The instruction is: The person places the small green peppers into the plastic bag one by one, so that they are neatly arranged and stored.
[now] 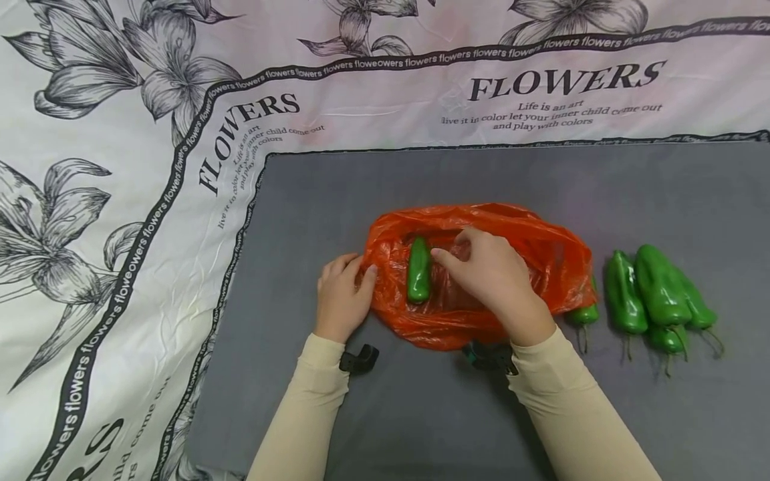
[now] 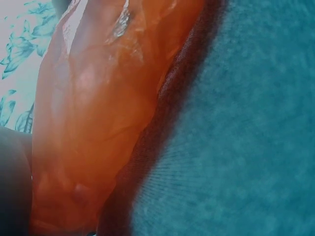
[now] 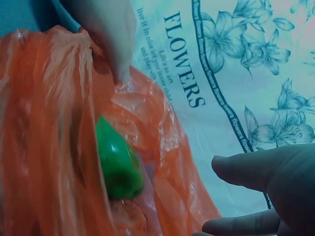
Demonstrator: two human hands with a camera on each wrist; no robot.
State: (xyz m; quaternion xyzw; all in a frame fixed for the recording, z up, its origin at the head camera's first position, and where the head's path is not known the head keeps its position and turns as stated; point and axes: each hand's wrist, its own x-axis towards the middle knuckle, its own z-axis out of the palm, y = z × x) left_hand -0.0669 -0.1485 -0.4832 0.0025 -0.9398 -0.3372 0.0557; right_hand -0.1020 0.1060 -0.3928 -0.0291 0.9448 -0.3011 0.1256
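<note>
An orange-red plastic bag (image 1: 400, 327) lies on the grey table with its mouth facing up. Inside it, towards the left, is one green pepper (image 1: 419, 270), seen also in the right wrist view as a green pepper (image 3: 118, 162) behind the bag's near wall. My left hand (image 1: 344, 297) grips the bag's left edge between thumb and fingers. Over the bag's opening hovers my right hand (image 1: 496, 277), just right of that pepper, its thumb and fingers apart with nothing between them. Orange plastic (image 2: 98, 108) fills much of the left wrist view.
Several green peppers (image 1: 662, 284) lie grouped on the table right of the bag. One more pepper (image 1: 583, 315) is partly hidden by the bag's right edge. A floral-printed cloth (image 1: 385, 100) borders the grey surface (image 1: 313, 200) at the back and left.
</note>
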